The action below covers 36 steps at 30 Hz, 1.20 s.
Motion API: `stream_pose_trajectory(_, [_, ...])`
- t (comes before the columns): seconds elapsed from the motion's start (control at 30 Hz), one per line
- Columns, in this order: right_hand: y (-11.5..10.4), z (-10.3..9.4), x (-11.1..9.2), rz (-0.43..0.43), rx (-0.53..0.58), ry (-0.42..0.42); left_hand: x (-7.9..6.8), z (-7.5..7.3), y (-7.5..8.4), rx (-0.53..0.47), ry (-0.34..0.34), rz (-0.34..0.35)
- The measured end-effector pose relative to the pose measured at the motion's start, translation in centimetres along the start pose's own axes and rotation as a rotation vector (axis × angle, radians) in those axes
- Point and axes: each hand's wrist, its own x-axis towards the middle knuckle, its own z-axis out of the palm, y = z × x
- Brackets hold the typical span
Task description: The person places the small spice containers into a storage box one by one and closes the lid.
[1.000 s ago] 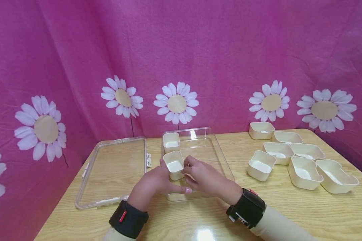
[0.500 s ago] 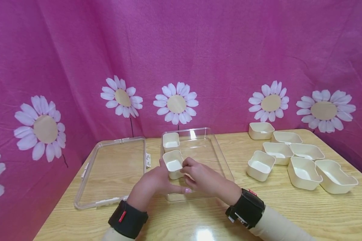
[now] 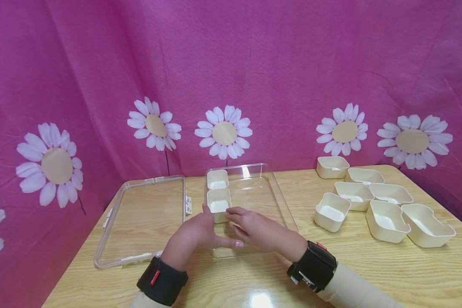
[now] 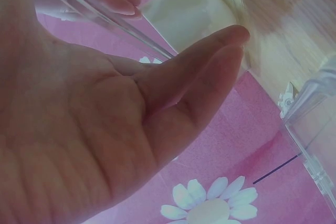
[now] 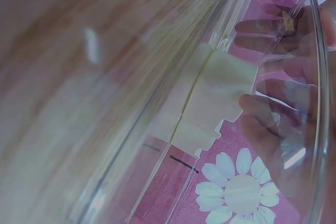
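Note:
A clear plastic box (image 3: 279,194) lies in front of me with two cream square cups in a row along its left side. The rear cup (image 3: 217,179) sits in the far left corner; the front cup (image 3: 220,217) stands close against it. My right hand (image 3: 262,229) reaches in from the right, its fingertips at the near right rim of the front cup, fingers loosely extended. At the box's left side is my left hand (image 3: 198,231), fingers straight and thumb stretched across the near end. In the right wrist view the cup (image 5: 223,93) shows through the clear wall.
A clear lid (image 3: 150,214) with white clips lies left of the box. On the right stand several cream cups, among them a square cup (image 3: 332,214) nearest the box and a notched cup (image 3: 427,226) at the far right. A pink daisy curtain (image 3: 285,85) hangs behind.
The front cup has gone down and back, up against the rear cup. My right fingers have loosened from their pinch on its rim. The left hand has barely moved.

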Motion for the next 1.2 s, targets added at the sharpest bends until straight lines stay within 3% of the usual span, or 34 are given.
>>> stream_pose_trajectory(0.37, [0.3, 0.0, -0.2, 0.024, 0.006, -0.051, -0.1, 0.1, 0.0, -0.024, 0.000, 0.011])
stream_pose_trajectory(0.7, [0.4, 0.1, -0.4, -0.002, -0.048, -0.021, -0.1, 0.1, 0.1, -0.037, -0.003, 0.007])
stream_pose_trajectory(0.87, [0.6, -1.9, -0.8, -0.053, -0.140, 0.041, -0.2, 0.2, 0.1, -0.057, -0.004, -0.003])
stream_pose_trajectory(1.0, [1.3, -4.5, -1.2, -0.039, -0.223, 0.106, -0.2, 0.2, 0.2, -0.073, -0.002, -0.030])
stream_pose_trajectory(1.1, [1.8, -6.5, -1.9, 0.033, -0.281, 0.121, -0.2, 0.2, 0.3, -0.065, -0.001, -0.058])
stream_pose_trajectory(1.2, [2.4, -8.0, -2.8, 0.174, -0.361, 0.116, -0.1, 0.1, 0.3, -0.057, 0.001, -0.078])
